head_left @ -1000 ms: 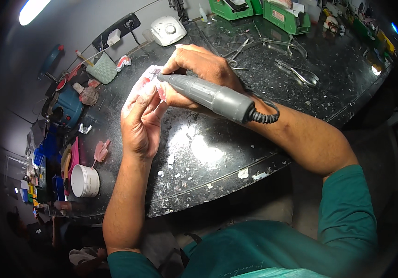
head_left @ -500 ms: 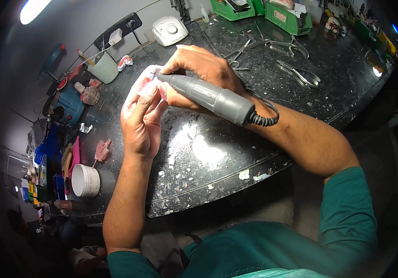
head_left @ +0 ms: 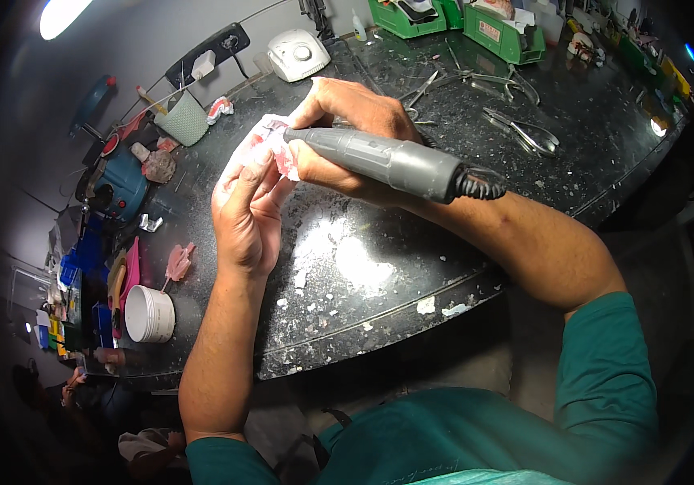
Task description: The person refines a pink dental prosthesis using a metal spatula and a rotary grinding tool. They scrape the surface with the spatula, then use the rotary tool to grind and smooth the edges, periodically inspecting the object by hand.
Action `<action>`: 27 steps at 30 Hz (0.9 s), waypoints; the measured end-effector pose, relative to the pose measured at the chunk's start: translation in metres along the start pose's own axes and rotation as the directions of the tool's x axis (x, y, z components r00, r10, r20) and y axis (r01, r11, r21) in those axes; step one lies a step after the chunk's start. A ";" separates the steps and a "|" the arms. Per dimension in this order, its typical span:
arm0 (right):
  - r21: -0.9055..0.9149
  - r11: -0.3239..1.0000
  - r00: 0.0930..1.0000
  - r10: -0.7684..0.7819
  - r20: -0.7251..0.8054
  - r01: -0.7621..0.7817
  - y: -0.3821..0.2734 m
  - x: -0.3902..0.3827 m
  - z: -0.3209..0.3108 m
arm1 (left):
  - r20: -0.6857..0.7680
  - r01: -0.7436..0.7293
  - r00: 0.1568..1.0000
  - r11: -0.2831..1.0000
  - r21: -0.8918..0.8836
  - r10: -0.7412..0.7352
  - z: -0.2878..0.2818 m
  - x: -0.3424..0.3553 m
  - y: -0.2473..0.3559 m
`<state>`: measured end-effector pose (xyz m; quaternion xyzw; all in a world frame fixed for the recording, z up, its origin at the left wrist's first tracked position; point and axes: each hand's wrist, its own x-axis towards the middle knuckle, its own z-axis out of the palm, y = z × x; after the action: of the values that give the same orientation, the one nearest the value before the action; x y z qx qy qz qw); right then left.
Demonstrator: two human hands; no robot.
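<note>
My left hand grips a small pink-and-white dental piece, dusted pale around the fingertips. My right hand is closed on a grey rotary handpiece with a black coiled cord. The handpiece's narrow tip meets the piece at my left fingers; the exact contact is too small to make out. Below both hands lies the speckled black worktop, dotted with white chips and dust.
A white control box, green bins, several metal pliers, a mesh cup, a blue machine, a white tub and a pink piece surround my hands. Another person's hand shows at lower left.
The handpiece and my right hand have tilted: the cord end has swung up and to the right, while the tip stays at the piece. My left hand is nearly still.
</note>
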<state>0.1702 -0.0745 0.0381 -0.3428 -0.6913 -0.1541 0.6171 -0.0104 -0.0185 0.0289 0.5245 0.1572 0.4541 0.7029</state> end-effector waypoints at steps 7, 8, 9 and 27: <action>-0.015 1.000 1.000 0.018 -0.001 -0.018 -0.001 -0.001 0.001 | -0.001 0.005 1.000 1.000 -0.008 -0.005 0.001 0.001 0.000; -0.016 1.000 1.000 0.016 0.006 -0.016 -0.001 -0.001 0.000 | -0.002 0.003 1.000 1.000 -0.010 -0.003 0.000 0.001 -0.001; -0.023 1.000 1.000 0.018 0.010 -0.018 0.000 -0.001 0.000 | -0.001 0.004 1.000 1.000 -0.003 -0.004 0.000 0.001 -0.001; 0.024 0.996 0.995 0.090 0.029 -0.091 -0.003 -0.002 -0.001 | -0.001 0.006 1.000 1.000 0.003 -0.006 0.002 0.001 -0.001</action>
<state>0.1693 -0.0776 0.0373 -0.3681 -0.6856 -0.1123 0.6179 -0.0081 -0.0188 0.0293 0.5249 0.1601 0.4521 0.7032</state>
